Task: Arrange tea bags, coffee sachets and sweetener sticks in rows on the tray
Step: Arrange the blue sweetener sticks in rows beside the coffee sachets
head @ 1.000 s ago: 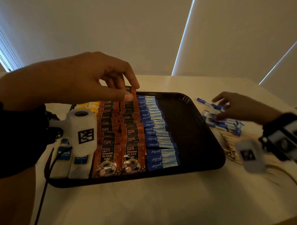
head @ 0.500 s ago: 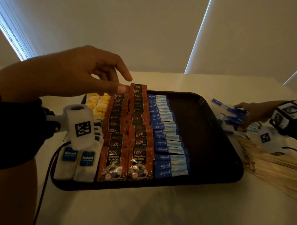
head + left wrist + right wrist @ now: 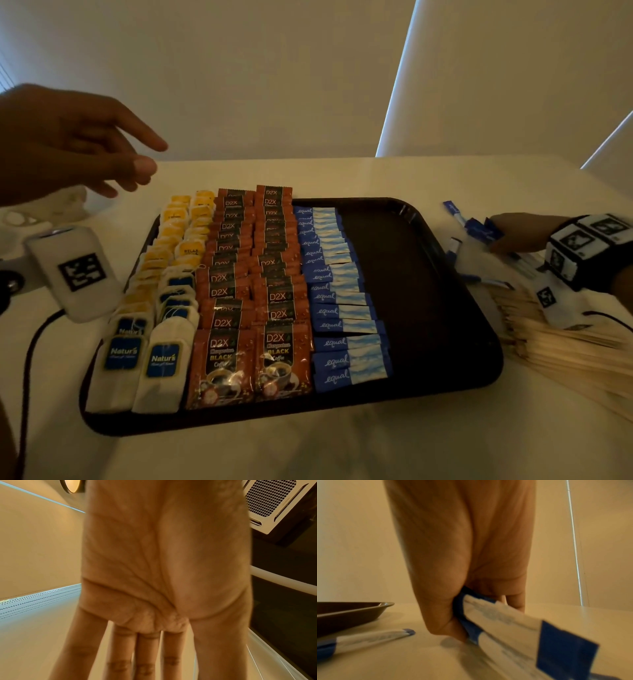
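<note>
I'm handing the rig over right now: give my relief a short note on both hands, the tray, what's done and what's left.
Left hand: open, empty, raised beyond the tray's far left corner.
Right hand: on the table right of the tray, gripping blue-and-white sticks from the loose pile.
Done: tea bags, two rows of coffee sachets and one row of Equal sachets lie on the tray.
Left: the tray's right part is bare; the sticks still need a row there.
</note>
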{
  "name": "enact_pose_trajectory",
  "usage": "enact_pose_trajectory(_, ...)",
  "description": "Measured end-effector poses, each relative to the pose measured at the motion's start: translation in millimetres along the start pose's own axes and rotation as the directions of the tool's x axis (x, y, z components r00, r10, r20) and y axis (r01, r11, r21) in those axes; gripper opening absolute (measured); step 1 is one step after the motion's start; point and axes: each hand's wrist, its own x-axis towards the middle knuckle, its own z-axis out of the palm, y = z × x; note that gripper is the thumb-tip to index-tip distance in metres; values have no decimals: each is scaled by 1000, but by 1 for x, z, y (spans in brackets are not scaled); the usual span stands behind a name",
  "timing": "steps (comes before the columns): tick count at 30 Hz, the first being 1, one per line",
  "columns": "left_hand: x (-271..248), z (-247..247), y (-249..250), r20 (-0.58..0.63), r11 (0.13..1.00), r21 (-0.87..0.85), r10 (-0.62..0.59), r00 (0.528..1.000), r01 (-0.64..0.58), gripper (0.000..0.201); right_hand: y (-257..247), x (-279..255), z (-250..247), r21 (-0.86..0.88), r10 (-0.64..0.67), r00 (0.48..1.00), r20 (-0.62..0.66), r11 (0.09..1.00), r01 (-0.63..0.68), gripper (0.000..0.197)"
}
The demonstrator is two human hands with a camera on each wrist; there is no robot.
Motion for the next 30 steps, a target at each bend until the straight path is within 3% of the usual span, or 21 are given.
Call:
enact_pose_trajectory(3, 0, 1, -2, 17, 1000, 4, 6, 1000, -7, 69, 3, 0, -4, 97, -7, 1000, -27, 995, 9, 25)
enact_pose_trajectory(8, -1, 5, -1, -4, 1000, 5, 21, 1000, -21, 66, 5, -17, -22, 275, 29, 989, -148, 961, 13, 26)
enact_pose_trajectory(12, -1, 10, 6, -16, 999, 5, 43, 999, -43, 43, -13, -45, -35, 509, -37, 946, -321, 836, 205, 26)
enact_pose_trajectory(14, -2, 12, 12, 11, 998, 15, 63, 998, -63, 60, -36, -66, -42, 644, -80, 907, -412, 678, 353, 22)
enact_pose_trajectory(18, -2, 23, 30, 31, 994, 26, 105, 994, -106, 65, -102, -107, -52, 813, -191, 822, -536, 146, 564, 25)
enact_pose_trajectory(21, 0, 36, 46, 25, 988, 17, 153, 988, -154, 52, -154, -124, -58, 798, -232, 768, -596, -277, 535, 27)
enact_pose_trajectory(23, 1, 45, 55, -1, 983, -7, 183, 983, -183, 35, -184, -126, -60, 763, -271, 752, -601, -473, 440, 27)
enact_pose_trajectory(26, 2, 57, 65, -45, 979, -11, 205, 978, -206, 28, -219, -127, -59, 719, -317, 740, -593, -622, 309, 21)
enact_pose_trajectory(30, 4, 69, 74, -63, 971, -35, 234, 970, -236, 41, -248, -127, -57, 693, -278, 765, -581, -662, 286, 11)
